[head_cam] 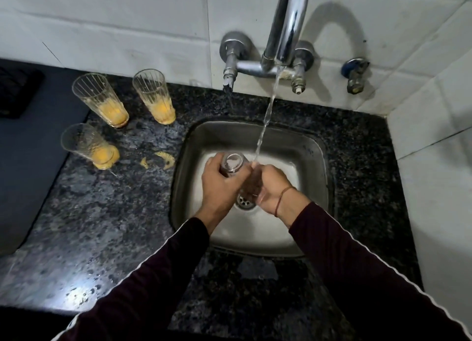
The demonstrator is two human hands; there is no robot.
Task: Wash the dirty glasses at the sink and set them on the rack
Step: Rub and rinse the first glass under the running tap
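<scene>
Sink point(314, 151): small, square with rounded corners, brushed steel, set into a speckled dark granite counter point(102, 225). A round perforated drain point(245, 201) lies at its middle.

Tap point(286, 28): chromed, wall-mounted on white tile, running; a thin stream of water point(267, 115) falls onto the fingers of the right hand.

Glass in hand point(233, 163): clear, ribbed, held over the sink above the drain, its round base turned up toward the camera. The left hand point(219, 184) grips it, fingers curled round the base end. The right hand point(270, 187) is closed round the other end, under the stream; how its fingers lie inside or outside the rim cannot be told. A thin cord bracelet point(282, 197) circles the right wrist. Both sleeves are dark maroon with a white edge stripe.

Dirty glasses, far left on the counter: three tall, clear, ribbed tumblers, each with orange residue at the bottom, namely far-left glass point(99, 100), far-middle glass point(154, 96) and near-left glass point(88, 146). Orange smears point(163, 159) mark the counter between the near-left glass and the sink.

Left edge: a dark flat mat point(33, 141) overlaps the counter.
</scene>
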